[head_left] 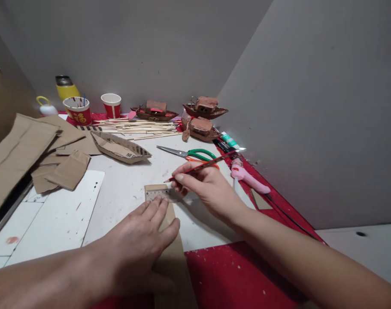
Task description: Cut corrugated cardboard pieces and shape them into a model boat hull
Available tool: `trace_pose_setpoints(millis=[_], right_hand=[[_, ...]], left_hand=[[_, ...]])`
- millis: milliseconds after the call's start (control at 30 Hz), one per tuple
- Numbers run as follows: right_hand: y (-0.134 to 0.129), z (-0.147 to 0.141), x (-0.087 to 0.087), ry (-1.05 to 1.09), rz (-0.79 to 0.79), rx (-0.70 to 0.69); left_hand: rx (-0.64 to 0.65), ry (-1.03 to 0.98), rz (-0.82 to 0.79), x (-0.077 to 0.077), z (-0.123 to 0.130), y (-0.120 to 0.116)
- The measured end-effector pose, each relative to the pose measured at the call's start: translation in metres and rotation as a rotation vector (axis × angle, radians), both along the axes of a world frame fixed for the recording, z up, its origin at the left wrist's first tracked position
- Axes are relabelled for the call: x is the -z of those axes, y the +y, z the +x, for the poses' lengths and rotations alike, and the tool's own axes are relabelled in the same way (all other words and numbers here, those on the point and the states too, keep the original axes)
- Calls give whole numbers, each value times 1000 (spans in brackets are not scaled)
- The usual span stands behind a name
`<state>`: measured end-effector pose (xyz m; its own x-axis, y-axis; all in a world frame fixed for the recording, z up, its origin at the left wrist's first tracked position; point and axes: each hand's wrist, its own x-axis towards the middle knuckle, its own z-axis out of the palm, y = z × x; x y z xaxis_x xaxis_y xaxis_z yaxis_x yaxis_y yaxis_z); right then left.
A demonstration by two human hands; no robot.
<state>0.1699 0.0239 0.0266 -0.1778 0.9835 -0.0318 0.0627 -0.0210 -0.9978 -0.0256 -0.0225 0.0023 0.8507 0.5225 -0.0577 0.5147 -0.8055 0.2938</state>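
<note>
My right hand grips a dark red-and-black pencil, its tip pointing left just above the far end of a brown cardboard strip. Across that end lies a clear ruler. With fingers stretched out, my left hand presses down on the ruler and the cardboard, hiding part of both. Just beyond my right hand are scissors with green and orange handles, partly covered by it. A bare cardboard boat hull sits farther back on the left.
Cardboard pieces are heaped at left beside a marked white sheet. Thin wooden sticks, paper cups and brown model boats line the back. A pink glue gun with a cord lies right, near the grey wall.
</note>
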Motion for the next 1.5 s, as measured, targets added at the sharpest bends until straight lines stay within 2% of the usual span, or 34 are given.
trace_pose_setpoints(millis=[133,267,433,733,1033,1500], right_hand=[[13,-12,24,72,-86,7],[16,-12,37,38,-31,-7],[18,-10,36,0,-33,-14],[23,-7,37,51,-95,-6],[25,-7,35,99,-131,-8],[26,-6,36,110,-131,-13]], left_hand=[[-2,17,-18,-1,0,0],[6,49,-98,-4,4,3],[-12,111,-186,-9,8,6],[-22,78,-163,-3,5,5],[-11,84,-140,-6,5,6],[-37,210,-204,-13,12,6]])
